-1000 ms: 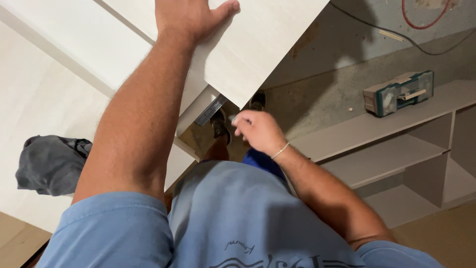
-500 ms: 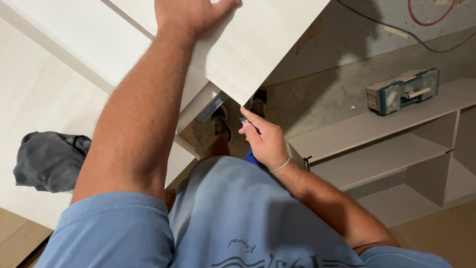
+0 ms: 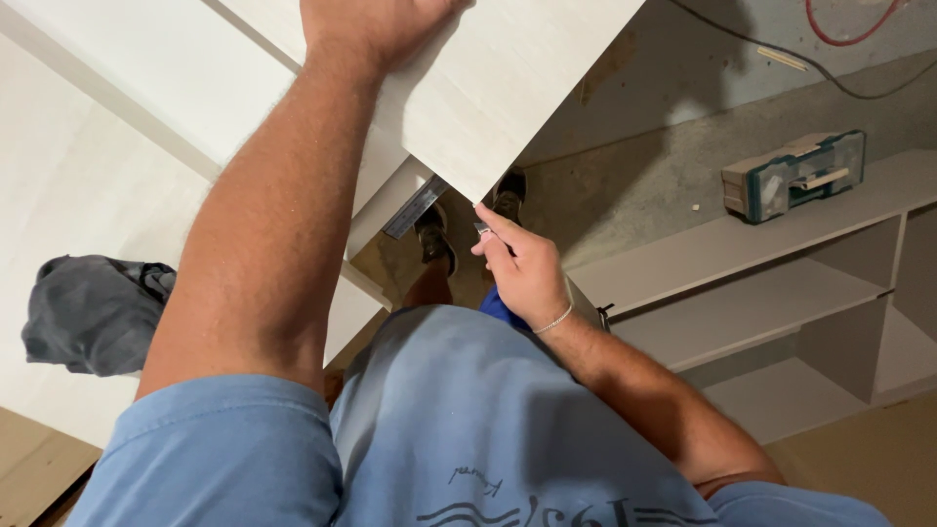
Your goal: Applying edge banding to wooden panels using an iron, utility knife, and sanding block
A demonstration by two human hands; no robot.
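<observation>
We find the left hand point(image 3: 376, 24) spread flat atop the pale wooden panel point(image 3: 508, 78). The right hand point(image 3: 522, 268), just beneath its corner, pinches a small metal piece point(image 3: 482, 229).

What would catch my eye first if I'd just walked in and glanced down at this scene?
Most striking is the big pale wooden panel slanting across the top, with the left hand pressed flat on it. Just below its corner, the right hand pinches something small that cannot be made out. To the right, a green and grey tool lies on a low shelf unit, and a grey cloth bundle sits at the far left.
</observation>
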